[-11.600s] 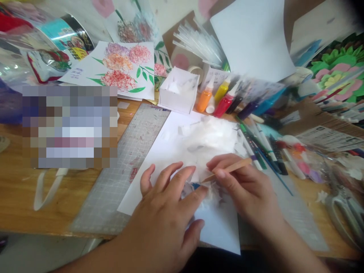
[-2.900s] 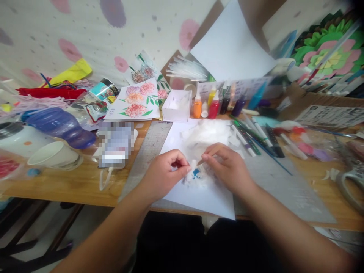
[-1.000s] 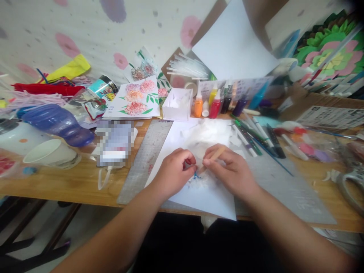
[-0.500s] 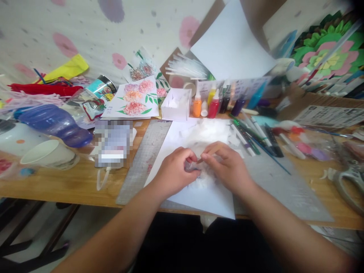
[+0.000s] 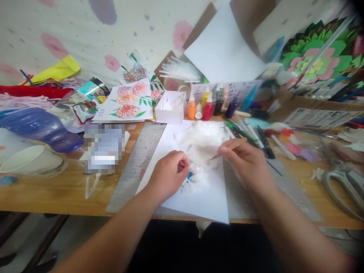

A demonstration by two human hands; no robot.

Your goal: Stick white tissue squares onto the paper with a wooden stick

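Note:
A white sheet of paper [image 5: 199, 201] lies on a grey cutting mat [image 5: 133, 167] at the table's front edge. White tissue scraps [image 5: 201, 142] are piled on the sheet, with a small blue mark [image 5: 189, 175] beside a glued white patch. My left hand [image 5: 167, 175] rests curled on the sheet, fingertips pinched together next to the blue mark; what it pinches is too small to name. My right hand [image 5: 247, 163] is closed on a thin wooden stick [image 5: 230, 147], its tip pointing left over the tissue pile.
Paint bottles [image 5: 199, 108], a white box [image 5: 170, 107] and flower paintings [image 5: 125, 103] stand behind the sheet. Pens and brushes [image 5: 256, 132] lie to the right, scissors [image 5: 341, 185] at the far right. A paper cup [image 5: 28, 161], a blue bottle [image 5: 40, 127] and a blurred-out item sit left.
My hands have parted: the right hand with the stick has drawn back to the right and up, away from the left hand's pinch. The view has shifted slightly right.

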